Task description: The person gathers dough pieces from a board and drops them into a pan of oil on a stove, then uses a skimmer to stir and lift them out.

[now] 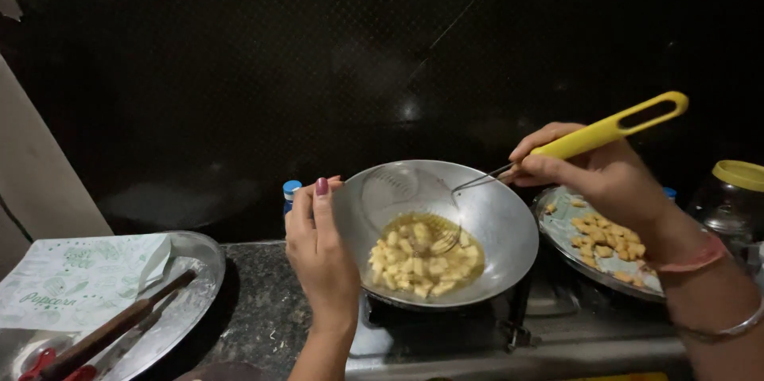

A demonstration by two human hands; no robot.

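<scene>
- Head view: a black wall rises behind the wok and fills most of the frame, dark and faintly shiny.
- Speckled stone counter runs under the wok, with a burner frame directly beneath it.
- Left of the wok, a steel tray holds a printed paper bag and a wooden-handled tool.
- Steel wok sits centre frame, a shallow pool of oil and pale dough pieces in its bottom.
- Right of the wok, a steel plate carries browned, already fried pieces; beyond it stands a glass jar with a yellow lid.
- Left hand rests at the wok's near-left rim, fingers together and curled against the edge.
- Right hand, the nearer to the tool, is clamped on a wire skimmer's yellow handle; its long axis slants from upper right down-left into the wok.
- Skimmer's wire head dips among the dough pieces.
- Behind the wok's left rim, a small blue bottle cap shows.
</scene>
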